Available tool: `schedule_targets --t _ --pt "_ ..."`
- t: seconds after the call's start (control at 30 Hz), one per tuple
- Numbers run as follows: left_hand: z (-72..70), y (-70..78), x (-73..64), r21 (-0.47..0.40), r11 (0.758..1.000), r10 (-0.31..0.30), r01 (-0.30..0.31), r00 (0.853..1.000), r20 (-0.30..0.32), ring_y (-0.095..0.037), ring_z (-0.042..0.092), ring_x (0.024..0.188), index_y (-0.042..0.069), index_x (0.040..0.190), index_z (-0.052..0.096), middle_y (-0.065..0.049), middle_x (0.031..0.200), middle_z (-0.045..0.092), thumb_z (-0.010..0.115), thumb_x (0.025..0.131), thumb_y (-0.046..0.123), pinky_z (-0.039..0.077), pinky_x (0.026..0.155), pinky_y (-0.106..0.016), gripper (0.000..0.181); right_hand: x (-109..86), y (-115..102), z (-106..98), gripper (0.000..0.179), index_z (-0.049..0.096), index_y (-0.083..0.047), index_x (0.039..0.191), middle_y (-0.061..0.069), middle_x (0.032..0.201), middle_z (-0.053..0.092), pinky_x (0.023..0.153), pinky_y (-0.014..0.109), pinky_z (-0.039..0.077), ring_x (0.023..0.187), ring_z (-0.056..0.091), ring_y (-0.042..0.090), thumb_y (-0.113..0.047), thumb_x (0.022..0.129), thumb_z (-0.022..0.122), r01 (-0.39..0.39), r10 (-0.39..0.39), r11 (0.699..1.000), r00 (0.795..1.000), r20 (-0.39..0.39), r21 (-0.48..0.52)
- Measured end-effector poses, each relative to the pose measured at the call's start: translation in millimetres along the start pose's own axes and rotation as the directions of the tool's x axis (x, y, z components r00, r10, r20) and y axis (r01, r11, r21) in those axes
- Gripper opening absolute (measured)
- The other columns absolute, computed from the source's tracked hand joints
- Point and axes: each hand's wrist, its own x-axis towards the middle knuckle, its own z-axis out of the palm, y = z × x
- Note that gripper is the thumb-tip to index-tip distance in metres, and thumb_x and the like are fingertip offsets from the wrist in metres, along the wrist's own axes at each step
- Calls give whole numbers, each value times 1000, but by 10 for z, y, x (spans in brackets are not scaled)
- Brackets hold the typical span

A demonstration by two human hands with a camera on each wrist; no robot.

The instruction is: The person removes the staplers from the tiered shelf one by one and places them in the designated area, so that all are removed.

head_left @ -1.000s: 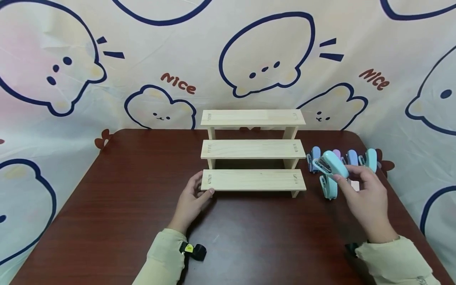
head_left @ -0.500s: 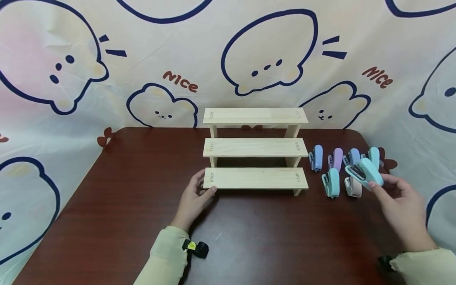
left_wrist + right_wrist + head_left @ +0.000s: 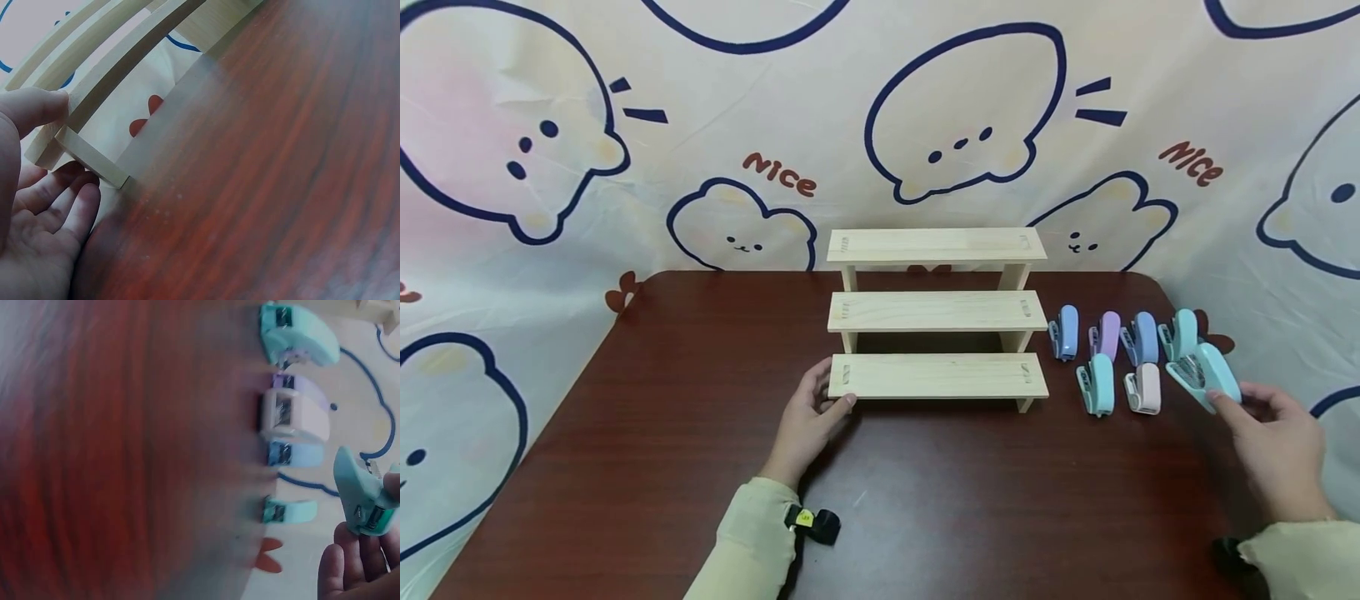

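A three-tier wooden display shelf (image 3: pixel 937 375) stands at the back of the table. My left hand (image 3: pixel 805 421) holds its lower left corner. In the left wrist view the thumb (image 3: pixel 40 107) lies on the bottom board while the other fingers (image 3: pixel 81 206) curl beside the leg. Off to the right, my right hand (image 3: pixel 1281 446) pinches a teal stapler (image 3: pixel 1213 375) between thumb and fingers, tilted, its narrow end pointing left. The right wrist view shows this held stapler (image 3: pixel 365 494) apart from a row of others. Next to it are a white stapler (image 3: pixel 1142 389) and a teal stapler (image 3: pixel 1180 333).
Several more staplers stand right of the shelf: a blue one (image 3: pixel 1064 333), a purple one (image 3: pixel 1105 335), a second blue one (image 3: pixel 1140 337) and a teal one (image 3: pixel 1097 385) in front. A printed cloth (image 3: pixel 955 108) hangs behind the brown table (image 3: pixel 970 500).
My right hand has carried the teal stapler rightward and slightly down, from over the front teal stapler to the right of the white one. My left hand stays at the shelf's corner.
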Motion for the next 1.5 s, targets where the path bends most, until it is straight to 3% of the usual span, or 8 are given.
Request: schedule_targets --t 0.1,0.27,0.47,0.57,0.77,0.93,1.17,1.5 --pt "14 2 4 3 1000 9 -9 1000 -4 -25 58 118 8 151 40 -17 138 58 74 91 8 51 85 -20 68 49 48 -6 55 53 2 136 12 112 54 50 9 41 79 47 12 -35 96 65 -31 31 999 999 -10 7" --pt "39 22 -4 -11 1000 3 -3 1000 -9 -25 62 110 7 151 40 -17 137 59 74 91 6 53 81 -21 68 113 93 -8 58 50 5 139 20 120 52 49 12 42 84 47 21 -35 98 62 -28 29 999 999 38 -31" --pt "66 35 -20 -16 1000 -12 11 1000 -3 -25 64 105 7 152 39 -18 138 58 73 92 6 54 78 -21 69 193 162 -1 60 53 7 135 19 115 56 49 15 45 74 48 9 -36 95 66 -6 8 999 998 67 -42" --pt "66 30 -16 -13 1000 -14 14 1000 -12 -25 63 106 9 151 40 -17 138 58 74 91 6 53 78 -20 69 244 209 -1 66 52 8 136 20 118 55 50 16 45 78 49 10 -41 94 67 0 4 999 995 98 -38" --pt "43 29 -6 -22 999 -24 24 1000 -6 -27 65 104 10 151 40 -17 137 59 74 91 8 55 77 -22 69 393 265 -14 77 43 12 141 31 129 46 54 20 44 101 44 34 -46 95 63 2 18 997 966 258 -78" --pt "-2 11 14 -22 999 -28 27 999 -16 -27 64 105 10 150 41 -18 137 59 75 91 8 55 78 -21 68 471 295 50 82 40 14 141 34 129 44 56 19 44 104 42 38 -50 95 63 35 -9 997 946 325 -75" --pt "-44 -6 32 -10 1000 -28 28 999 -18 -27 64 102 9 149 42 -18 137 59 75 90 8 55 77 -21 68 463 352 133 85 39 13 141 31 124 48 57 18 45 101 44 34 -52 93 65 20 7 997 943 332 -76" --pt "14 30 0 37 999 -36 37 999 -13 -27 63 106 9 151 40 -16 140 57 75 91 9 54 80 -25 69 385 368 29 87 40 12 141 33 133 43 55 17 43 109 42 39 -55 92 65 -30 57 996 946 318 -89"
